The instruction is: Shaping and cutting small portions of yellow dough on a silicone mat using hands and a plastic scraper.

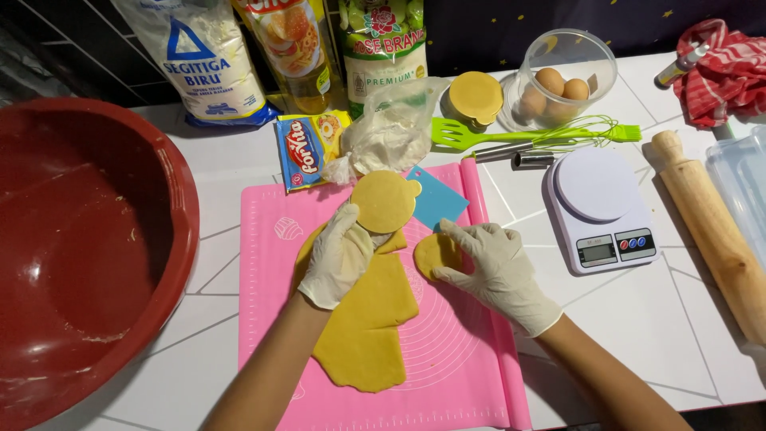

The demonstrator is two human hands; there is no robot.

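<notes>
We have the rolled yellow dough sheet (367, 319) lying on the pink silicone mat (471, 359), and both gloved hands are at its upper edge. Our left hand (339, 255) pinches a round yellow cutter lid (384, 201) between thumb and fingers, holding it tilted just above the sheet's top corner. Our right hand (491, 259) is half closed, its fingertips curled around a small cut round of dough (435, 254) that rests on the mat just beside the sheet. To do this well, we judge it best to keep the round supported from underneath and at the rim, so it keeps its shape as it lifts, and to press the lid flat and straight down rather than at the angle it has now. Placing cuts close to the existing notch in the sheet would waste less dough. The blue scraper (437, 199) lies near the lid on the mat, handy if the round sticks. A white kitchen scale (598, 211) and a wooden rolling pin (710, 231) sit on the worktop (638, 319) to the right.
</notes>
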